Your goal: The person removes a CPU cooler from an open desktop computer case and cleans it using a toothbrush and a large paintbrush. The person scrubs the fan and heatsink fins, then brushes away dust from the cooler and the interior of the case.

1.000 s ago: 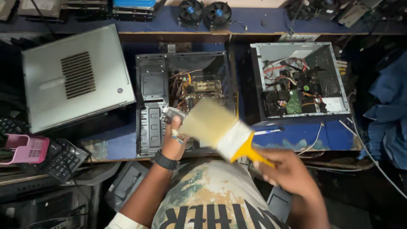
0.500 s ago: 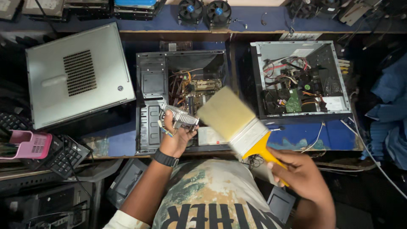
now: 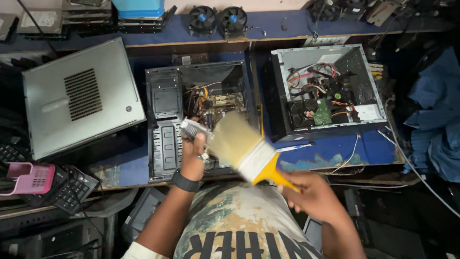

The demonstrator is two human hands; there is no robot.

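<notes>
Paintbrush (image 3: 244,148) gripped in right hand (image 3: 311,196), left hand (image 3: 193,154) clutching finned metal part (image 3: 191,128) above open black case (image 3: 201,120).

A blue-topped counter (image 3: 330,153) with worn, scraped patches along its front edge carries the computer cases. Near its middle lies an open black case (image 3: 165,144), its boards and wires exposed. At three o'clock from it, just beside, sits an open grey case (image 3: 366,112) showing red cables and a green board; a pen (image 3: 294,147) lies at six o'clock of that case. At nine o'clock rests a silver side panel (image 3: 79,98) with a vent grille. At twelve o'clock, a higher blue shelf (image 3: 282,24) holds two cooling fans (image 3: 218,19).
</notes>
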